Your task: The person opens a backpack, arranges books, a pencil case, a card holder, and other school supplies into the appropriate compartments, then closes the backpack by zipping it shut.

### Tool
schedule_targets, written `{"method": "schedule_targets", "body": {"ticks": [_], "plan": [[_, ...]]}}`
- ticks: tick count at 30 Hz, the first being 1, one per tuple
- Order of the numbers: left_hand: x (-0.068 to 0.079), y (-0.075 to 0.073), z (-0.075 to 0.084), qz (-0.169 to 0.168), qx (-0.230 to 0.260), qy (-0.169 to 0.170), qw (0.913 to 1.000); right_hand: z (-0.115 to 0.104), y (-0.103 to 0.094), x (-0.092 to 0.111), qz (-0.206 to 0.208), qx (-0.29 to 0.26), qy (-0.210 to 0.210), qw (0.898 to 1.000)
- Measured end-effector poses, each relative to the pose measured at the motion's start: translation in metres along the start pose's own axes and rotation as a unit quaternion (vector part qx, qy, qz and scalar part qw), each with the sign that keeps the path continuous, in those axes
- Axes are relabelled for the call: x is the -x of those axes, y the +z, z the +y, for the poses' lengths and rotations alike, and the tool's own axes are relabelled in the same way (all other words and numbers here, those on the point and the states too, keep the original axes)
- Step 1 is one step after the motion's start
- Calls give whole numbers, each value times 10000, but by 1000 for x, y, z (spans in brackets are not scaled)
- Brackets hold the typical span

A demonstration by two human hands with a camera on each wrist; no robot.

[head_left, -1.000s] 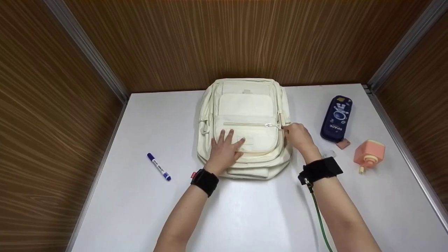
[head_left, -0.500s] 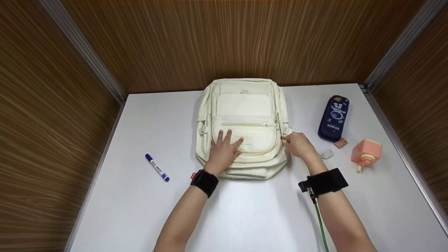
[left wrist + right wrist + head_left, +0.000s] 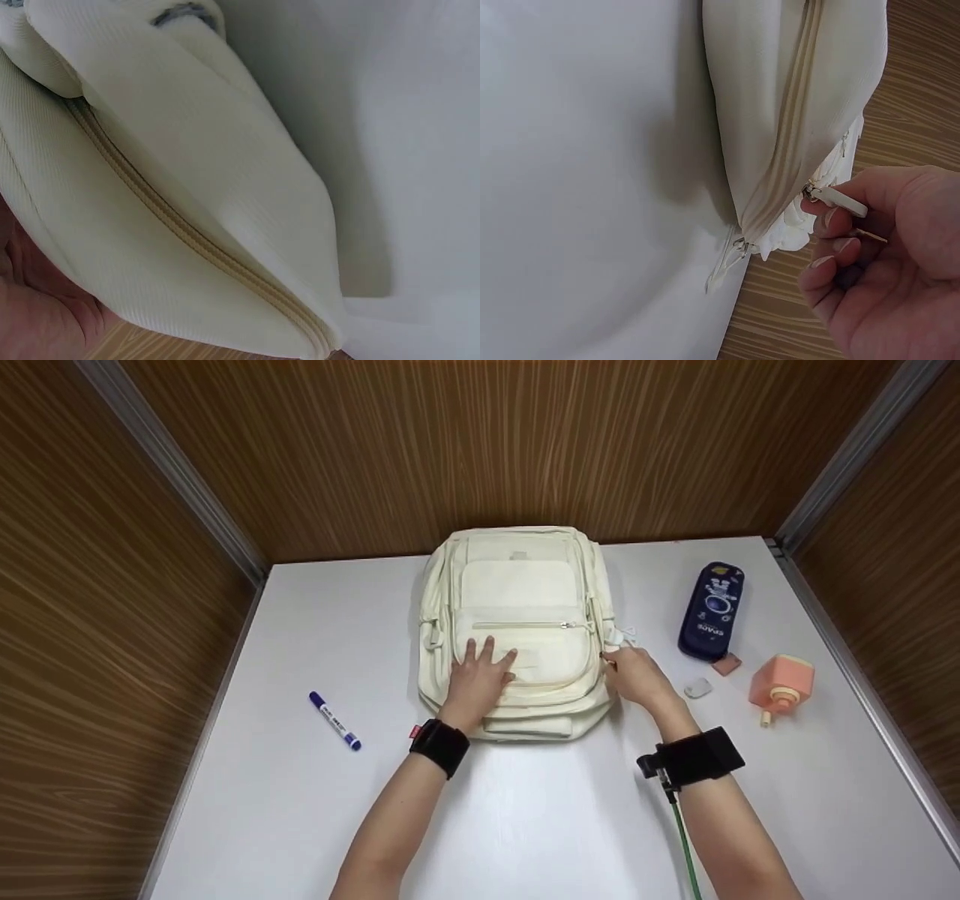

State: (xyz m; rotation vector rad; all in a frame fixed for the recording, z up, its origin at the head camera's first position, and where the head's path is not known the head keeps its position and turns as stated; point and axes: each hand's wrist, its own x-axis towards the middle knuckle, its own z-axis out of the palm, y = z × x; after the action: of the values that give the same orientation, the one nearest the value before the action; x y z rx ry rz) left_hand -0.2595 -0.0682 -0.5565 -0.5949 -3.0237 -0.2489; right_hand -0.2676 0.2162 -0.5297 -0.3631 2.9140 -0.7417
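The cream backpack [image 3: 521,585] lies front side up at the far middle of the tabletop [image 3: 540,825], its far end close to the wood-grain panel [image 3: 480,450]; the left hand [image 3: 478,684] rests on its lower front, fingers spread and gripping nothing; the right hand [image 3: 639,676], at its right side, pinches a zipper pull [image 3: 845,202] between thumb and curled fingers. The cloth looks soft and pliant, likely to crease or shift under a sideways tug, and probably not slippery or fragile; its weight is hard to judge, the contents being hidden; the small, stiff-looking pull seems the best hold for working the zip, with a flat palm steadying the front panel.
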Motion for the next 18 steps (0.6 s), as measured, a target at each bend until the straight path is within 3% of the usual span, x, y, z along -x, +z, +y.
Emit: {"method": "schedule_targets", "body": {"ticks": [7, 18], "plan": [[3, -5, -3, -450, 197, 76, 9988, -3, 5, 10, 16, -270, 84, 9996], [3, -4, -3, -538, 345, -88, 9979, -16, 13, 33, -201, -414, -34, 9989]]}}
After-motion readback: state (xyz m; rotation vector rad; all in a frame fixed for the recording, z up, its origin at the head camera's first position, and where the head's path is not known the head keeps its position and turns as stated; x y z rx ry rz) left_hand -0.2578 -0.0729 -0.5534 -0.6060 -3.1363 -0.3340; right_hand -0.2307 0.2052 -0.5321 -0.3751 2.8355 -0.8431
